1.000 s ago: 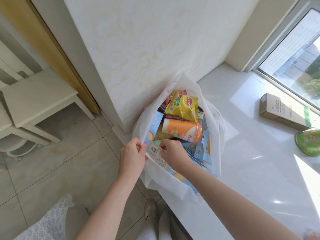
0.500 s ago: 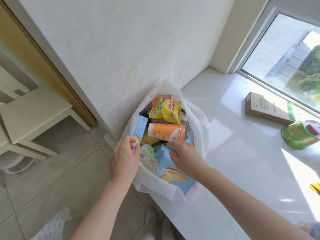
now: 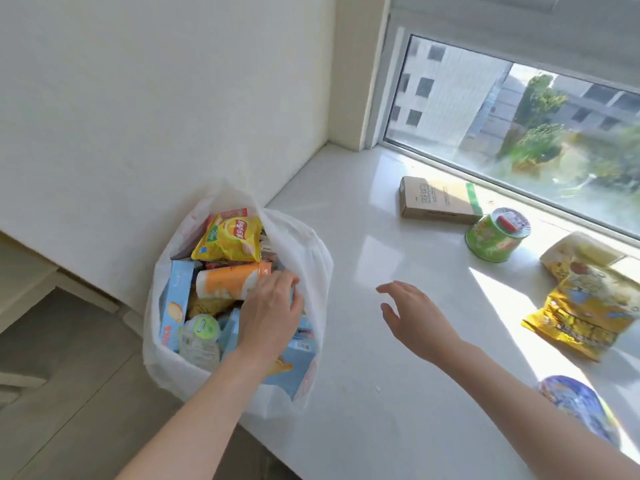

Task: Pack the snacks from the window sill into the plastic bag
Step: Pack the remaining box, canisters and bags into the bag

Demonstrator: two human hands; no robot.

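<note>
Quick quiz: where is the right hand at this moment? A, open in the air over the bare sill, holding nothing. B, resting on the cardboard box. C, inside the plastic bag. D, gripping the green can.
A: the right hand is spread open above the window sill, empty, short of the green can.

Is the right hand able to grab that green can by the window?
Probably yes. The right hand is open and empty over the window sill, and only bare sill lies between it and the green can. The brown box sits behind the can, off that path.
</note>
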